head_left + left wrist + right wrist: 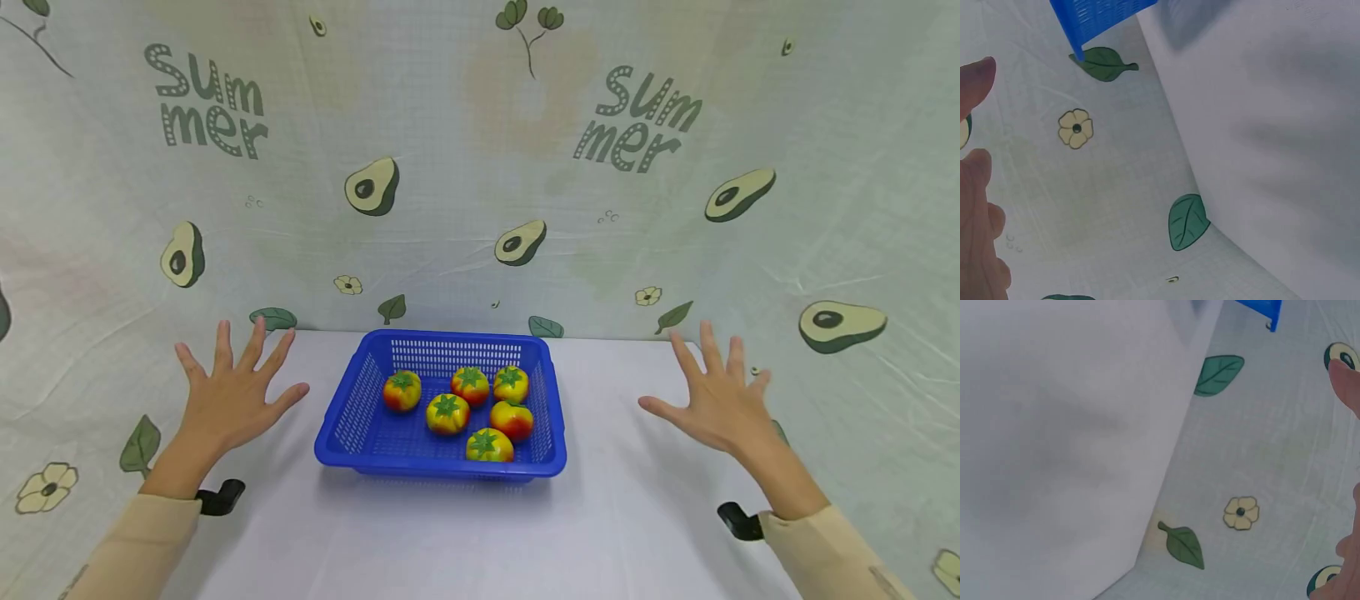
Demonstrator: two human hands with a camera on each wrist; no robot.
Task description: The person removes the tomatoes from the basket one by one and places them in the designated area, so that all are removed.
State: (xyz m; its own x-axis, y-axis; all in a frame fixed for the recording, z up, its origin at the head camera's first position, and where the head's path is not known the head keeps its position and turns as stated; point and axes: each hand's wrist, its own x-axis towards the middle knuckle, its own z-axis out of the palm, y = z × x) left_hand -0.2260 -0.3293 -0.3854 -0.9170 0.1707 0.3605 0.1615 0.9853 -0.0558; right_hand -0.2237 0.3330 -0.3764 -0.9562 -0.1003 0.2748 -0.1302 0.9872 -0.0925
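A blue plastic basket (442, 464) with mesh walls stands in the middle of the white table in the head view. Inside it lie several yellow-red toy fruits with green leafy tops, such as the toy fruit (402, 392) at its left; most of the others gather toward the right. My left hand (231, 400) is held apart from the basket on its left, fingers spread and holding nothing. On the other side, my right hand (716, 400) is likewise spread, touching nothing. Each wrist view catches part of its hand and a corner of the basket (1107, 15).
The white tabletop (450, 542) meets a pale cloth backdrop (450, 100) printed with avocados, leaves, flowers and lettering. Cloth also hangs at both sides. A black wrist mount (222, 497) sits at the left cuff, another black mount (739, 522) at the right cuff.
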